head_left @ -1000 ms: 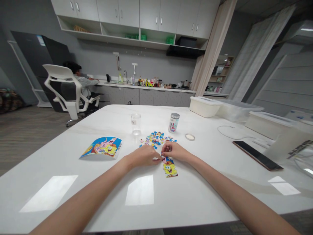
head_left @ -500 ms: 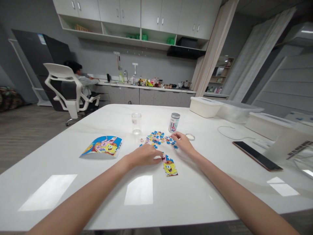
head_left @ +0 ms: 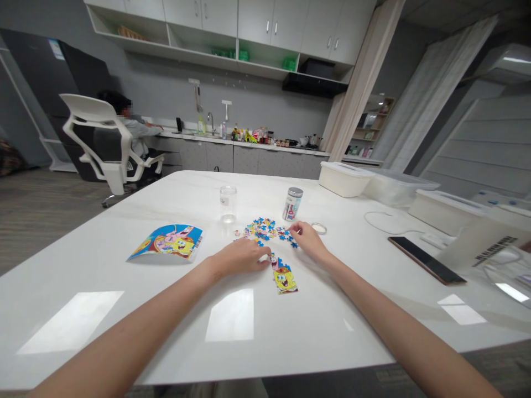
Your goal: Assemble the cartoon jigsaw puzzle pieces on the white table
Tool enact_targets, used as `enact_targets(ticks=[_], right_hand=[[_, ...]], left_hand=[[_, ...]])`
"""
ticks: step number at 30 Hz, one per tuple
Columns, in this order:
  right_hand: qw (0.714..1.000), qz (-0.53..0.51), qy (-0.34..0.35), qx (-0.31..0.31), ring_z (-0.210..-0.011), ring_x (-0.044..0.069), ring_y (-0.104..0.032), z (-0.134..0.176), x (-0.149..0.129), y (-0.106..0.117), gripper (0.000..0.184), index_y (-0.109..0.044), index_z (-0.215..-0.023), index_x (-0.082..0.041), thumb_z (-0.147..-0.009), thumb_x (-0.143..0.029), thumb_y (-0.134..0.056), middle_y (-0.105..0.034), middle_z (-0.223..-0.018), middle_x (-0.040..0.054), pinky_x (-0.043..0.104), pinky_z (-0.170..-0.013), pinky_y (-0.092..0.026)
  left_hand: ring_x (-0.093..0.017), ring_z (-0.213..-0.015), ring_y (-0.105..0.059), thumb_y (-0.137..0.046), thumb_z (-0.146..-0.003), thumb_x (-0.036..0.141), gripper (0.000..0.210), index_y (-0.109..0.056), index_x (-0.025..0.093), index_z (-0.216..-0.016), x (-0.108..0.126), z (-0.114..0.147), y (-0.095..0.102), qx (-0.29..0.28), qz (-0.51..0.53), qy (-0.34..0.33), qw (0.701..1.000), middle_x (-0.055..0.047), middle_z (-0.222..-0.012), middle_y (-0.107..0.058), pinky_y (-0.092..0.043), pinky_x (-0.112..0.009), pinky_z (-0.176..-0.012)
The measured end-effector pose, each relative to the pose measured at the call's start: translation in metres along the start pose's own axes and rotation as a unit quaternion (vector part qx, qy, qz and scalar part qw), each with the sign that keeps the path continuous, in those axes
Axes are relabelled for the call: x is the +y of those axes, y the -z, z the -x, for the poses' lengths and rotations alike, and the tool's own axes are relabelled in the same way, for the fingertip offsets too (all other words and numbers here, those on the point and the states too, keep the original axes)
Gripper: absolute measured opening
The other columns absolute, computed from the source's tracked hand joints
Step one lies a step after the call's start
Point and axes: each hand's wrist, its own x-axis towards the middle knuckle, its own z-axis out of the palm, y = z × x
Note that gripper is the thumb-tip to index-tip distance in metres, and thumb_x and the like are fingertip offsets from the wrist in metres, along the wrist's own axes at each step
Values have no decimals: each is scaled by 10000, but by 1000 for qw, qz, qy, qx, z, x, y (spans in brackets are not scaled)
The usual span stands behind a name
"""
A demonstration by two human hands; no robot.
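Note:
My left hand (head_left: 243,258) rests on the table, its index finger and thumb apart at the upper left edge of a joined section of jigsaw puzzle (head_left: 285,278). That section shows a yellow cartoon face, with a pink piece and blue pieces above it. At the right side of a heap of loose puzzle pieces (head_left: 262,226), my right hand (head_left: 307,241) has its fingertips pinched together on a puzzle piece (head_left: 291,230), mostly hidden by the fingers. A curved picture sheet (head_left: 174,242) with the same cartoon lies to the left.
Behind the heap stand a clear jar (head_left: 228,205) and a printed can (head_left: 292,204), with a ring-shaped lid (head_left: 319,228) nearby. A phone (head_left: 425,260), a cable and white storage boxes (head_left: 346,179) occupy the right side. A person sits on a white chair (head_left: 97,138) beyond the table.
The whole view has shifted slightly. My left fingers sit a little further off the joined section's edge, while my right hand stays at the heap's right side.

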Motion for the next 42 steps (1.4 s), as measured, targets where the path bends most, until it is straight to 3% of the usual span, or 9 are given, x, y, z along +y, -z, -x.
enact_targets(ticks=[12,15,18,23,32,38,42], right_hand=[[999,-2,-25,34,-820,182,-597,-9,13,4,201,-659,-835,-186,-734,-110,-503,-661,-923,67,333,-802,-469],[1000,-10,-26,7,-922,216,-618,-7,12,4,249,-671,-866,-199,-723,-76,-509,-677,-968,73,372,-873,-469],[999,-15,-4,-36,-1059,236,-610,-2,7,3,261,-681,-954,-205,-761,-98,-540,-673,-1103,80,402,-972,-439],[992,5,80,-98,-1293,258,-481,5,0,0,249,-689,-1046,-206,-818,-183,-591,-583,-1323,101,430,-1103,-326],[993,35,82,-79,-1063,217,-600,5,0,3,98,-649,-884,-169,-800,-145,-604,-653,-1097,96,377,-970,-432],[990,26,112,-79,-1038,208,-596,4,-1,3,87,-671,-837,-175,-784,-134,-615,-641,-1030,81,360,-977,-419],[993,3,110,-45,-948,195,-601,4,-2,5,78,-639,-799,-178,-742,-125,-648,-630,-956,58,347,-902,-451]], left_hand=[[-205,-622,-657,-510,-886,328,241,-640,183,-1029,-1,-1,-2,11,-13,10,1000,-47,-659,-674,-465,-282,-585],[-214,-643,-664,-484,-888,308,260,-621,177,-1066,0,-1,0,-2,-29,20,999,-59,-682,-683,-462,-290,-591],[-230,-621,-660,-462,-883,324,331,-601,142,-1122,2,-1,0,-11,-57,72,996,-81,-679,-683,-454,-304,-578],[-284,-686,-674,-435,-886,372,442,-578,72,-1177,1,-1,-1,-4,-100,128,987,-156,-749,-694,-464,-351,-606],[-279,-737,-681,-401,-903,336,346,-643,95,-961,-5,1,1,-16,-116,181,977,-164,-796,-693,-485,-349,-614],[-282,-779,-692,-387,-908,309,337,-643,102,-975,-4,0,1,-25,-112,178,977,-153,-812,-696,-506,-356,-641],[-290,-790,-694,-379,-910,311,342,-638,102,-989,-4,0,3,-30,-105,178,978,-156,-818,-698,-510,-364,-649]])
